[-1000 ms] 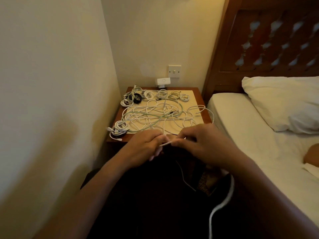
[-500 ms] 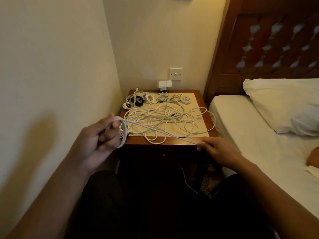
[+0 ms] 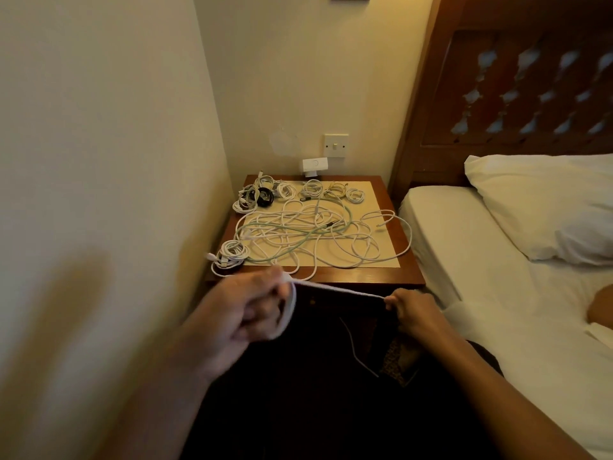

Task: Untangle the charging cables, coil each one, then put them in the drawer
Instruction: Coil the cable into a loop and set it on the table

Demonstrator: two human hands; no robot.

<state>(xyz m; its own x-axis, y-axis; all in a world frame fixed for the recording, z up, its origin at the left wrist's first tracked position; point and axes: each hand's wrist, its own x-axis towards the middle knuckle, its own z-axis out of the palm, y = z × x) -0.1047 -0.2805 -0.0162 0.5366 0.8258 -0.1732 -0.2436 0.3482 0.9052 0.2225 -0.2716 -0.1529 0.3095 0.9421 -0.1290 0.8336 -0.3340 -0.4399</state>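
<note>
Coiling one white cable (image 3: pixel 338 289) now, in front of the bedside table (image 3: pixel 381 280). Left hand (image 3: pixel 245 313) closed around a loop of it. Right hand (image 3: pixel 411 308) pinching the cable, pulled tight between both. Next, probably: wrap another loop round the left fingers (image 3: pixel 265 318). Big tangle (image 3: pixel 315 234) not yet sorted, lying on the table. Drawer not in view.

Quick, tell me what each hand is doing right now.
Left hand: closed around loops of the white cable.
Right hand: pinching the same cable, stretched taut between both hands.
</note>
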